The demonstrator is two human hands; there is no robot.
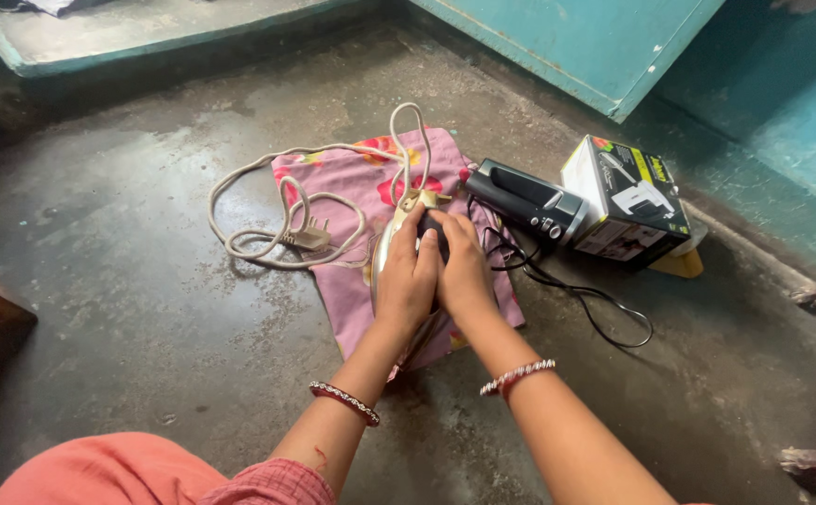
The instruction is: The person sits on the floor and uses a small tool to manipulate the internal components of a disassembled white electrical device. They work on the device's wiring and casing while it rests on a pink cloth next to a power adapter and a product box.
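Left hand [406, 281]: fingers together, pressed on the clothes iron [398, 245], steadying it.
Right hand [461, 269]: fingers curled onto the iron's dark handle.
Iron: shiny metal body, lying on the pink floral cloth [352, 201] (padding against bare concrete floor [127, 262]).
Cord [277, 210]: pale, looped loosely, plug resting on the cloth's edge.
Nearby: black appliance [529, 201], cardboard box [628, 201].

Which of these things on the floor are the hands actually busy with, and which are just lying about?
In hand:
left hand and right hand, both on the iron
its pale cord with plug
pink cloth under the iron

Lying about:
black appliance
its black cord
box
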